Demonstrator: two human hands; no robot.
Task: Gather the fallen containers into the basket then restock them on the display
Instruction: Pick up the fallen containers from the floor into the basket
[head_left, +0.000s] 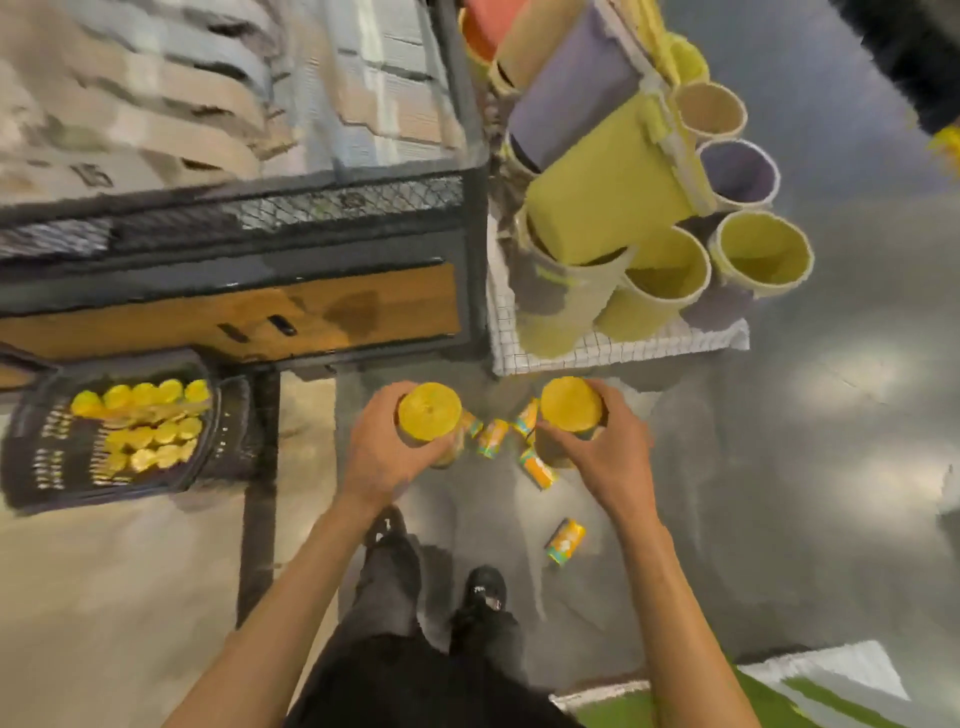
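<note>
My left hand (387, 457) is wrapped round one yellow-lidded container (430, 420) held upright, and my right hand (605, 452) grips a second container (570, 404) the same way, both lids facing up at me. The basket (31, 467), already part-filled with the same lids, sits well off to my left, so the left hand is the nearer one to drop first. More fallen containers (565, 541) lie on their sides on the floor (779, 467) below and between my hands.
</note>
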